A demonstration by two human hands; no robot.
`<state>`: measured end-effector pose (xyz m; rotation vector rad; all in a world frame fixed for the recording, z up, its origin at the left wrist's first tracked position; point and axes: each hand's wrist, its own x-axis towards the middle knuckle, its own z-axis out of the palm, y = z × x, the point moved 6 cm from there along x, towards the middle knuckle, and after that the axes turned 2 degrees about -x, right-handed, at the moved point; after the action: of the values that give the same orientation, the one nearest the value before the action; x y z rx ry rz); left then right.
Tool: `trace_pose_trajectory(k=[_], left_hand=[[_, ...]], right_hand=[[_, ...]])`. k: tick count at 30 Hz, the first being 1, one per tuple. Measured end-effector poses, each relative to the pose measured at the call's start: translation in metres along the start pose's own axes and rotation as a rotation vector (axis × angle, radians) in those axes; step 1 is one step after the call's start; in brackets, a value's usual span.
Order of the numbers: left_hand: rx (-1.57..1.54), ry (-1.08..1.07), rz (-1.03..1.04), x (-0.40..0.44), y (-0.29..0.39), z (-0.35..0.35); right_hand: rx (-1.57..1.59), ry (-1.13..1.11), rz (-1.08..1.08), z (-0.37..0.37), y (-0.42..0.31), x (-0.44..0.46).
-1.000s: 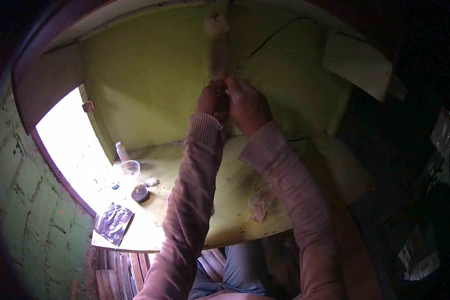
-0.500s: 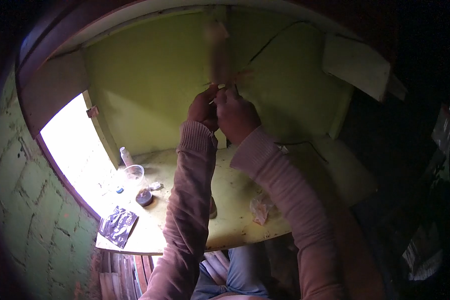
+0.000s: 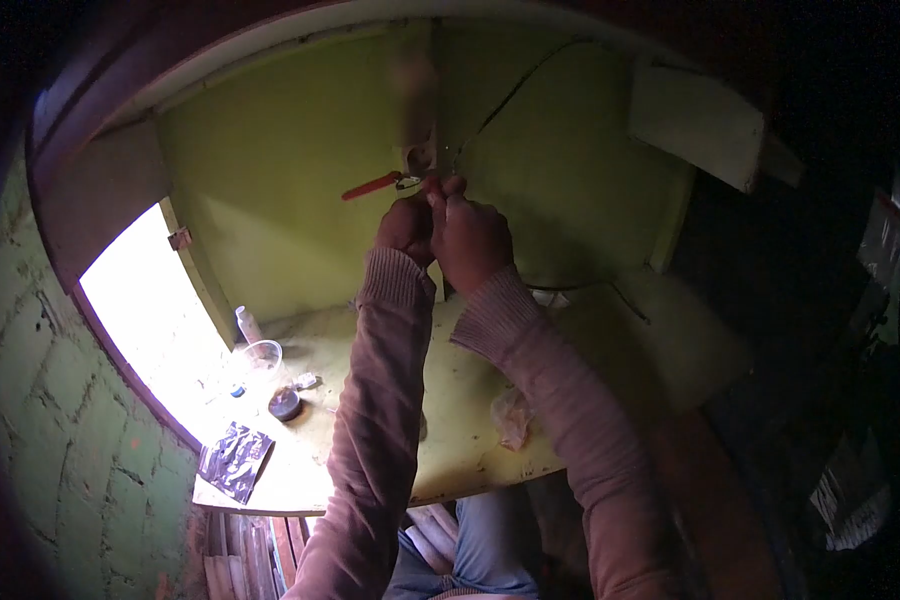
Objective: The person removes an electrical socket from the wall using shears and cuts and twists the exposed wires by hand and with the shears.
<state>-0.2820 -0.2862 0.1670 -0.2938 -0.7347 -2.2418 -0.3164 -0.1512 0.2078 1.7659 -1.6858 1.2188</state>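
Observation:
Both hands are raised together in front of the green panel. My left hand is closed, its fingertips just below a red-handled tool that looks like small pliers. One red handle points left, and a small metal part shows near the fingers. Closed beside it, my right hand has thumb and finger pinched where a thin black cable comes down from the upper right. The fingers hide the cable's end. Just above the hands, a wooden post carries a dark round hollow or fitting.
Below is a pale tabletop. At its left are a white bottle, a clear plastic cup, a dark round container and a black packet. A crumpled plastic bag lies near the right forearm. Bright light enters from the left opening.
The red-handled tool now sticks out left of the hands; earlier a red blur showed on their right. The hands have lowered slightly, exposing the dark hollow on the post.

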Motion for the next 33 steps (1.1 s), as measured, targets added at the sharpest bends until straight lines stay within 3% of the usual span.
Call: trace_pose_trajectory(k=[2, 4, 8, 10, 11, 13, 17, 19, 23, 24, 26, 27, 29, 32, 33], left_hand=[[-0.094, -0.015, -0.069, 0.002, -0.003, 0.002], [0.214, 0.081, 0.186, -0.004, 0.007, 0.003], [0.535, 0.008, 0.254, -0.012, 0.015, 0.003], [0.425, 0.245, 0.177, -0.026, 0.007, 0.023], [0.426, 0.245, 0.177, -0.027, 0.008, 0.022], [0.290, 0.132, 0.111, -0.026, 0.009, 0.024], [0.278, -0.030, 0.071, -0.014, 0.022, 0.004], [0.499, -0.002, 0.167, -0.014, 0.033, -0.010], [0.674, 0.004, 0.192, -0.020, 0.035, -0.010], [1.143, -0.023, 0.315, -0.021, 0.041, -0.007], [1.616, -0.045, 0.437, -0.024, 0.041, -0.005], [1.017, -0.030, 0.297, -0.027, 0.031, -0.001], [0.418, -0.015, 0.153, -0.036, 0.013, 0.021], [0.479, 0.209, 0.213, -0.041, 0.018, 0.025], [0.534, 0.164, 0.210, -0.035, 0.021, 0.018]], right_hand=[[0.023, 0.066, -0.006, 0.004, 0.000, 0.003], [-0.106, 0.203, -0.086, 0.002, -0.006, 0.002], [-0.178, 0.315, -0.202, 0.004, -0.008, -0.003], [-0.213, 0.375, -0.303, 0.001, -0.013, -0.006], [-0.213, 0.376, -0.303, 0.000, -0.012, -0.007], [-0.179, 0.197, -0.363, 0.006, -0.013, -0.007], [-0.026, 0.300, -0.385, 0.007, -0.012, -0.007], [0.108, 0.214, -0.192, 0.001, -0.010, -0.008], [0.134, 0.146, -0.082, 0.011, -0.008, -0.005], [0.101, 0.245, -0.128, 0.010, -0.011, -0.007], [0.072, 0.341, -0.174, 0.010, -0.014, -0.008], [0.005, 0.329, -0.189, 0.012, -0.016, -0.008], [-0.064, 0.315, -0.202, 0.011, -0.017, -0.008], [-0.094, 0.408, -0.295, 0.003, -0.022, -0.010], [-0.085, 0.392, -0.297, 0.003, -0.021, -0.008]])
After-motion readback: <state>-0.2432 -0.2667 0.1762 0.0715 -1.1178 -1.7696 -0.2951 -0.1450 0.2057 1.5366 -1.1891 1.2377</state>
